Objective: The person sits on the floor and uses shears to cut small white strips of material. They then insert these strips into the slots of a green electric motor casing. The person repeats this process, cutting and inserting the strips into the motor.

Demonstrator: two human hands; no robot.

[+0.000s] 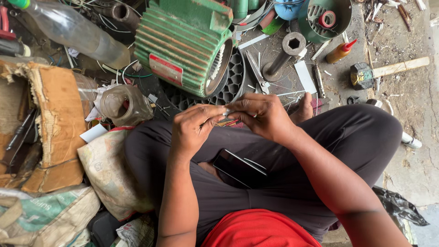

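Wire ends (228, 121), thin and copper-coloured, sit pinched between both hands just in front of the green motor housing (187, 43), over the person's crossed legs. The left hand (194, 130) closes thumb and forefinger on them to steady them, while the right hand (260, 114) grips a small white sleeve (226, 111) at their tip, likely for close work. A dark phone (238, 167) rests on the lap, farther from the housing.
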